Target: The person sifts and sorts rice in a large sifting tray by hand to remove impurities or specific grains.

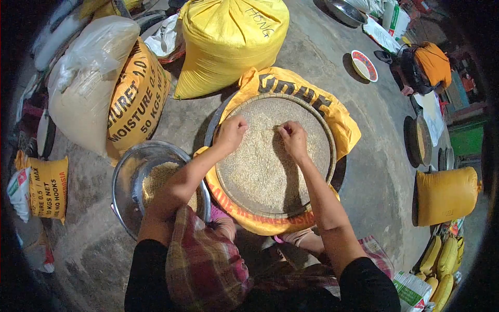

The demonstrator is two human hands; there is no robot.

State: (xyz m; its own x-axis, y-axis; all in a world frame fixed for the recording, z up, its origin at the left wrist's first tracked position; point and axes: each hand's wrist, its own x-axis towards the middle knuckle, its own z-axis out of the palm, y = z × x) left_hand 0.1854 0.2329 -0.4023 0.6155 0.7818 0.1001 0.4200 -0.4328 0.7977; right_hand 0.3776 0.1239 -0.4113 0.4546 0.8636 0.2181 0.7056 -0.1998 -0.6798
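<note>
Concrete floor [374, 177], round woven tray [318, 134]. Grain [254, 174] spreads beneath and between left hand [232, 133] and right hand [294, 140], neither clearly nearer; fingers [242, 124] curled, can't tell whether gripping any.

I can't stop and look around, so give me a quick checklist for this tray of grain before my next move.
1. Tray set over the printed yellow sack: ok.
2. Grain in the tray inside its rim: ok, as far as the view shows.
3. Left hand and right hand both over the tray: ok.
4. Fingertips free of grain: cannot tell, the fingers are curled and too small to read.
5. Metal basin beside the tray fully in sight: not ok, the left arm hides part of it.
</note>
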